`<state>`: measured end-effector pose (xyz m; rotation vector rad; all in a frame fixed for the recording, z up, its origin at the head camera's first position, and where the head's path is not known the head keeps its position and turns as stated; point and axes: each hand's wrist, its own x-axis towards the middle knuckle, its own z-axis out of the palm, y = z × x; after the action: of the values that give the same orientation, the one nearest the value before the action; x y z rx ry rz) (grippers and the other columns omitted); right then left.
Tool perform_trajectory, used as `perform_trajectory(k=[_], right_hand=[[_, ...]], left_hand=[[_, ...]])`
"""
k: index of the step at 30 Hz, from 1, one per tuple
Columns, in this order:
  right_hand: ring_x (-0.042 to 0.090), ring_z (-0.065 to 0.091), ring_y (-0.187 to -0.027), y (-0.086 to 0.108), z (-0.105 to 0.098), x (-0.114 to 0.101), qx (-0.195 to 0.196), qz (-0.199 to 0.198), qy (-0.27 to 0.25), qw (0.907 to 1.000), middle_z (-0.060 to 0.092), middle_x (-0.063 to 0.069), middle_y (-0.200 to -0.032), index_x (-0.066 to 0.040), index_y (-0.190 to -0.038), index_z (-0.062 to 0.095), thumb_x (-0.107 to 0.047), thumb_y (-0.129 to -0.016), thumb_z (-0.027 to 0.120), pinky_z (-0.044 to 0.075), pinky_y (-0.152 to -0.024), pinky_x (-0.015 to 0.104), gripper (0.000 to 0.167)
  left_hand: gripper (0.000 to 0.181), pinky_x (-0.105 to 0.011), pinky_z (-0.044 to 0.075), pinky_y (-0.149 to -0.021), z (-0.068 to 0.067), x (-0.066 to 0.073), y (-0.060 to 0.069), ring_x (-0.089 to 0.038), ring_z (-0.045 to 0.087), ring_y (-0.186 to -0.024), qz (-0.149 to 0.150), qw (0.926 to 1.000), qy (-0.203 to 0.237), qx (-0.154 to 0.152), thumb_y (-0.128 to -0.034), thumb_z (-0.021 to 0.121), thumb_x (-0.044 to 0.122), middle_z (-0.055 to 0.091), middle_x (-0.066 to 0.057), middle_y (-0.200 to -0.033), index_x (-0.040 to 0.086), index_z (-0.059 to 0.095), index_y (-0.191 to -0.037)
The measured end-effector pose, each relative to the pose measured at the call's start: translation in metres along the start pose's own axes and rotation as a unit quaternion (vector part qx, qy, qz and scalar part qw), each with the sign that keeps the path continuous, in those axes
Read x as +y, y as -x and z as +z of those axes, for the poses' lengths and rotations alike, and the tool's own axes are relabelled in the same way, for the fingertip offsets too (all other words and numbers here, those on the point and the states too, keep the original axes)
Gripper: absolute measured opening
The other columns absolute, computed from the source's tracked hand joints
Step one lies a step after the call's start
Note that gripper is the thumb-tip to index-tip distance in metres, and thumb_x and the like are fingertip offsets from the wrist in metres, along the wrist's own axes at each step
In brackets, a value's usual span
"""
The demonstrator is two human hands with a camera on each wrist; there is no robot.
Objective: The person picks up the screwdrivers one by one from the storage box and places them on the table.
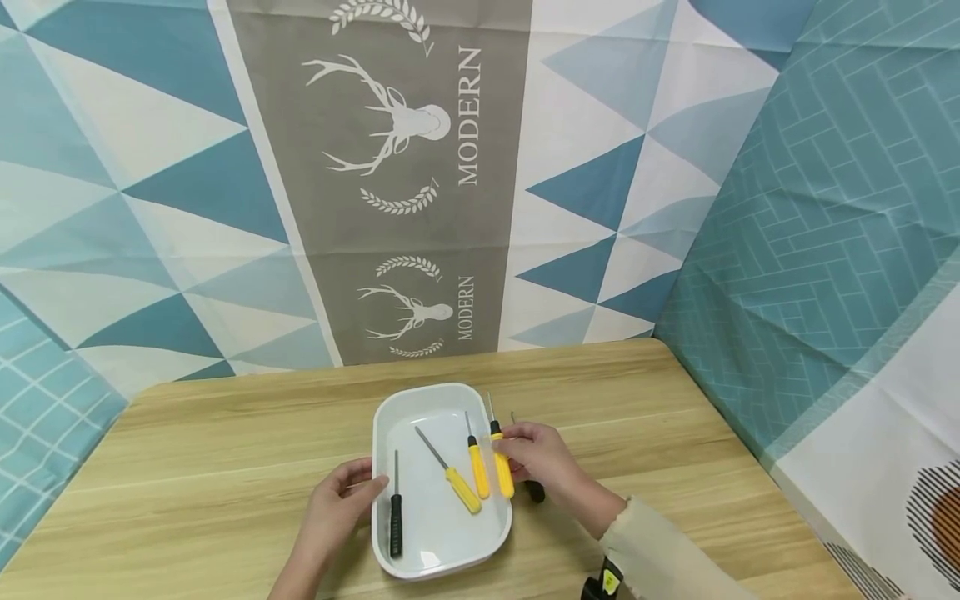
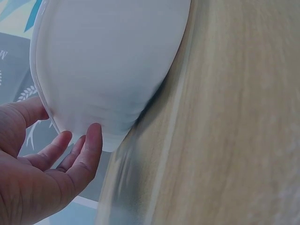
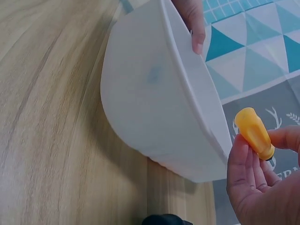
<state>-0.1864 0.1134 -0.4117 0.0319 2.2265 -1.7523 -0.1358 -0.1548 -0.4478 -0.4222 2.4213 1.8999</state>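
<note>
A white tray holds a black screwdriver and two yellow-handled ones. At its left side my left hand grips the rim, thumb over the edge; in the left wrist view the fingers of this hand lie against the outer wall. My right hand pinches another yellow screwdriver over the tray's right rim, its shaft pointing away. The right wrist view shows its yellow handle between thumb and fingers of my right hand, beside the tray wall.
On the wooden table, right of the tray, lies a dark-handled screwdriver, partly hidden by my right hand. A black object with a yellow label is at the front edge of view, near my sleeve. Patterned cloth hangs behind the table.
</note>
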Motion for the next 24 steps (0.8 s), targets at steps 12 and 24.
perform_trajectory(k=[12,24], right_hand=[[0.015,0.059,-0.069,0.001,-0.009,0.006,-0.009,-0.014,0.002,0.9999,0.063,0.01,-0.09,0.006,-0.118,0.054,-0.025,-0.087,0.063,0.057,-0.062,0.029,0.045],[0.014,0.059,-0.067,0.0,-0.014,0.012,0.015,0.006,0.012,0.9998,0.063,0.008,-0.083,0.005,-0.115,0.057,-0.025,-0.087,0.064,0.058,-0.062,0.029,0.042]], left_hand=[[0.049,-0.025,0.058,-0.075,-0.001,-0.003,-0.001,-0.019,0.061,-0.1,-0.008,0.9999,-0.012,0.005,-0.0859,0.067,0.023,0.057,-0.019,-0.121,0.001,0.051,-0.127],[0.048,-0.025,0.058,-0.074,-0.001,-0.003,-0.001,-0.018,0.061,-0.098,-0.007,1.0,-0.003,0.005,-0.0864,0.066,0.02,0.057,-0.019,-0.119,0.0,0.05,-0.127]])
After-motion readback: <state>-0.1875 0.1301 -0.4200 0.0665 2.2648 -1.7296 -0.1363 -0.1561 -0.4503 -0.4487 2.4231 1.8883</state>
